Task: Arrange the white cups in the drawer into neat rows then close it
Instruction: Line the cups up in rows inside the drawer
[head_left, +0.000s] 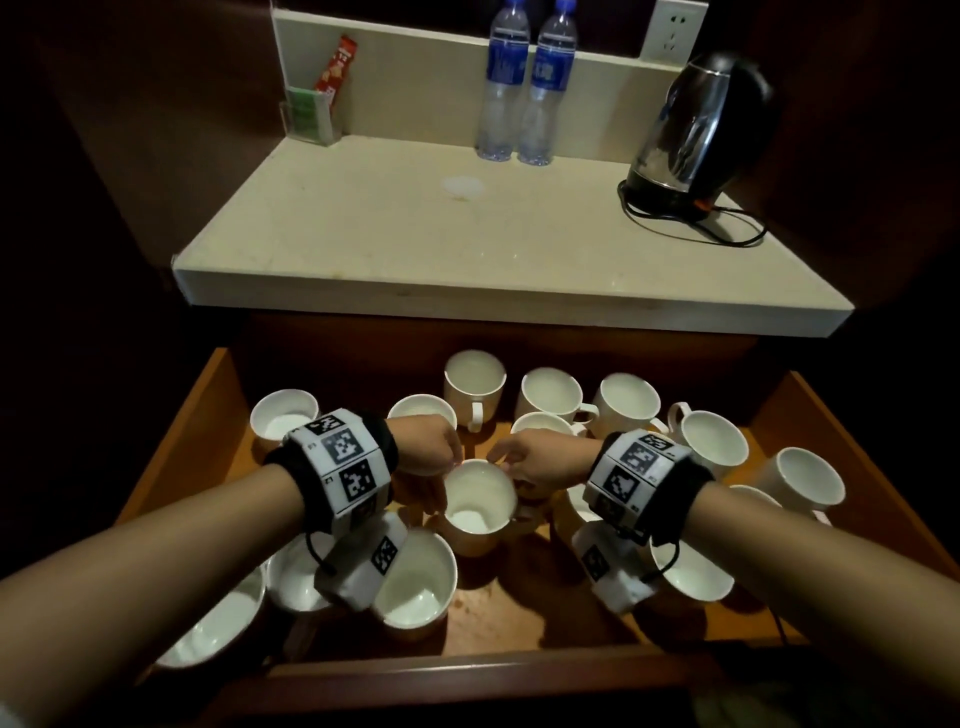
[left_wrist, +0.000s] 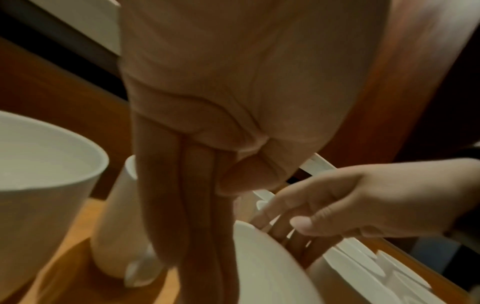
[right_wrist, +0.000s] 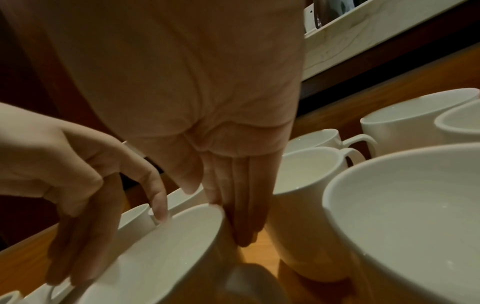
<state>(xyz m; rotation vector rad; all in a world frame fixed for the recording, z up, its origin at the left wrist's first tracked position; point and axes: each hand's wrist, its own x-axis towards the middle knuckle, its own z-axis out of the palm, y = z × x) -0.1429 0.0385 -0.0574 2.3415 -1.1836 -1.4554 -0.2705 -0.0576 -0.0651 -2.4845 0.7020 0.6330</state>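
We see both hands meeting at one white cup (head_left: 480, 499) that stands upright near the middle of the open wooden drawer (head_left: 176, 447). Our left hand (head_left: 428, 447) reaches down its left side with straight fingers (left_wrist: 182, 216) held together along the wall, the thumb at the rim; our right hand (head_left: 540, 460) does the same on the right, its straight fingers (right_wrist: 241, 205) flat against the outside and the thumb over the rim. The cup is thus pressed between flat fingers rather than wrapped. Other white cups (head_left: 553, 397) stand scattered around it, handles pointing different ways. Above the drawer, the pale counter (head_left: 415, 244) carries two water bottles (head_left: 524, 83) and a kettle (head_left: 696, 130).
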